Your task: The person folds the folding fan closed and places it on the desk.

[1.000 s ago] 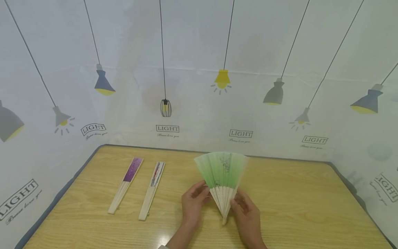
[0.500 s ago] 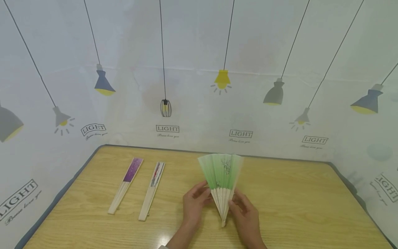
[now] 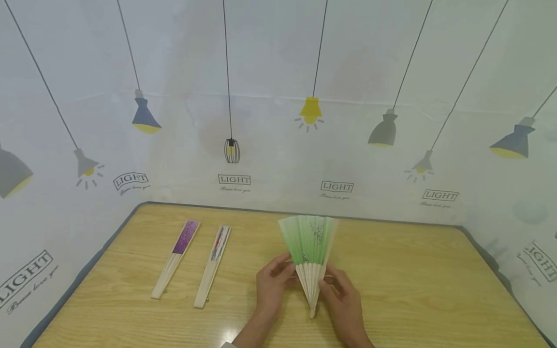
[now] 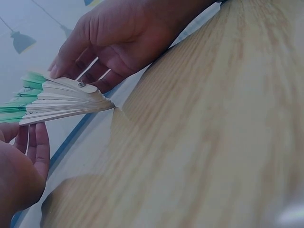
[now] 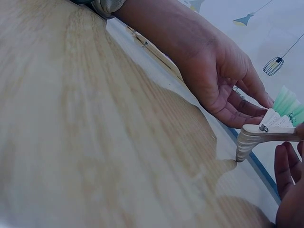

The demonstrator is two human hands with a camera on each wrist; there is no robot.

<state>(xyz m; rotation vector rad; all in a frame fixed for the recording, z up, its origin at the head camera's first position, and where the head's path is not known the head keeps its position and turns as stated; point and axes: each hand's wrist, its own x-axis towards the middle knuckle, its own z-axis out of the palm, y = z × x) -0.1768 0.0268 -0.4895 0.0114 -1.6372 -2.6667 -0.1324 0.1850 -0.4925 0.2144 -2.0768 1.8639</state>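
Note:
A green folding fan with pale ribs and a dark floral print is held partly spread, its pivot end pointing toward the person. My left hand pinches its left edge between thumb and fingers. On the opposite edge, my right hand grips the outer rib with the thumb in front. In the left wrist view the fan's ribs converge on a small metal pin, the pivot end close over the table. The right wrist view has the same pivot from the other side, with fingers behind the ribs.
Two folded fans lie side by side at the left of the wooden table: a purple fan and a fan with a red and grey print. A white curtain printed with lamps rises behind the table's far edge.
The green fan has narrowed from a wider spread. My right hand has moved slightly left, bringing the right edge inward, while my left hand has barely moved.

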